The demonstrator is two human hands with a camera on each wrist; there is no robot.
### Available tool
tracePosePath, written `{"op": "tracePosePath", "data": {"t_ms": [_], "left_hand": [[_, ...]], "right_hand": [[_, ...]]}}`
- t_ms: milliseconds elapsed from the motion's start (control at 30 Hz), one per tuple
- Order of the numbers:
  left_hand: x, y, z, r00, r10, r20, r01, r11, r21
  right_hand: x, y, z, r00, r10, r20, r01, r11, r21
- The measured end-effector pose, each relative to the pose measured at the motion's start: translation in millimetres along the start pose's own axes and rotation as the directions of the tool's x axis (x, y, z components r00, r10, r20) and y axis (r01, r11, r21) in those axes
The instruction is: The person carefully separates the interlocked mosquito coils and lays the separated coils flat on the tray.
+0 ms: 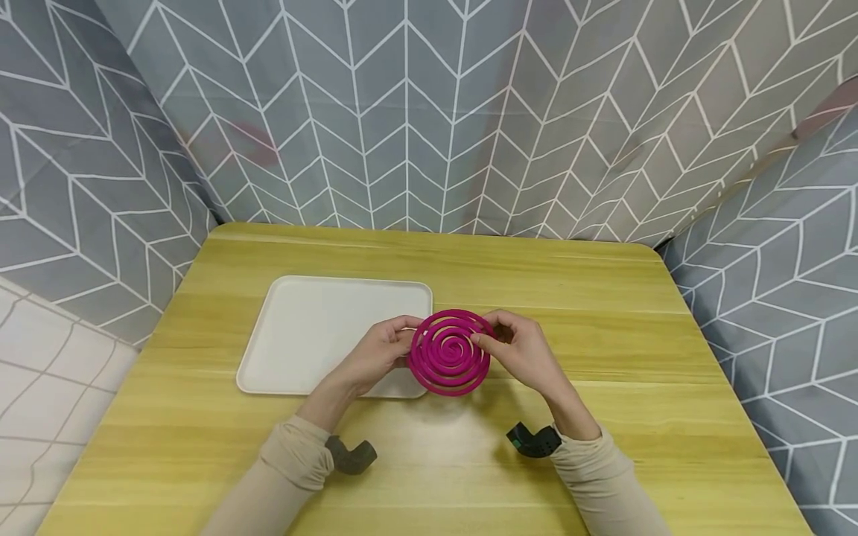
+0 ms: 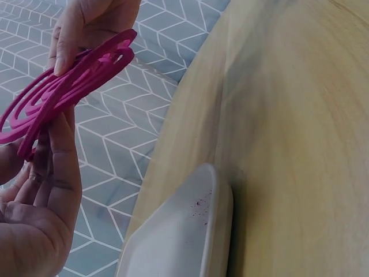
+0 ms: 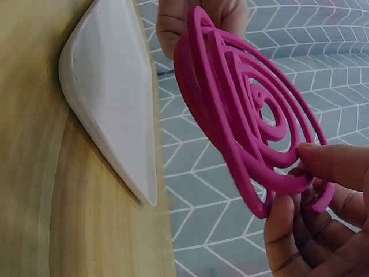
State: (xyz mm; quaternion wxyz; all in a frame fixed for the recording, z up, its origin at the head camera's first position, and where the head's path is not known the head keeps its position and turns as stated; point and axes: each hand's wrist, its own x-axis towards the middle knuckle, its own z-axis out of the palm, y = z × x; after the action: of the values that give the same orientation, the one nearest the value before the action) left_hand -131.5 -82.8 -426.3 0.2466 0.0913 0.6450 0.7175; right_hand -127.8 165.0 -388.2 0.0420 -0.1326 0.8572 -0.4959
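A magenta mosquito coil (image 1: 453, 350), a flat spiral of several rings, is held up above the table between both hands. My left hand (image 1: 379, 351) pinches its left edge, the thumb and fingers gripping the outer ring. At the right edge my right hand (image 1: 521, 353) grips the coil, with the thumb (image 3: 331, 158) on its face and the fingers behind. Seen edge-on from the right wrist, the rings of the coil (image 3: 202, 86) stand apart in layers, as if two spirals are interlocked.
A white rectangular tray (image 1: 322, 327) lies on the wooden table (image 1: 590, 298), left of the coil and partly under my left hand. Small dark reddish crumbs (image 2: 200, 206) dot the tray near one corner. A grey patterned curtain (image 1: 429, 112) hangs behind the table.
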Motion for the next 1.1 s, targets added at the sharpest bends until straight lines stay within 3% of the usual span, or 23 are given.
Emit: {"op": "tracePosePath", "data": {"t_ms": [333, 467, 633, 933, 1100], "left_hand": [[-1.8, 2.2, 2.7, 0.999, -0.049, 0.003, 0.049, 0.998, -0.029], [-0.6, 1.3, 4.6, 0.997, -0.068, 0.045, 0.069, 0.997, -0.031], [-1.1, -1.3, 5.9, 0.996, -0.045, 0.082, 0.043, 0.999, 0.018], [-2.5, -2.8, 7.7, 0.998, -0.032, 0.051, 0.032, 0.999, 0.013], [-1.5, -3.1, 9.3, 0.997, -0.042, 0.067, 0.044, 0.999, -0.027]], "right_hand": [[-0.4, 0.5, 0.1, 0.998, -0.060, -0.008, 0.060, 0.998, -0.012], [-0.9, 1.0, 2.1, 0.997, -0.082, 0.000, 0.082, 0.997, -0.004], [-0.9, 0.4, 3.2, 0.994, -0.107, 0.020, 0.107, 0.994, -0.010], [0.5, 0.2, 1.8, 0.995, -0.094, -0.045, 0.087, 0.988, -0.127], [1.5, 1.6, 2.5, 0.995, -0.088, -0.044, 0.079, 0.982, -0.169]]}}
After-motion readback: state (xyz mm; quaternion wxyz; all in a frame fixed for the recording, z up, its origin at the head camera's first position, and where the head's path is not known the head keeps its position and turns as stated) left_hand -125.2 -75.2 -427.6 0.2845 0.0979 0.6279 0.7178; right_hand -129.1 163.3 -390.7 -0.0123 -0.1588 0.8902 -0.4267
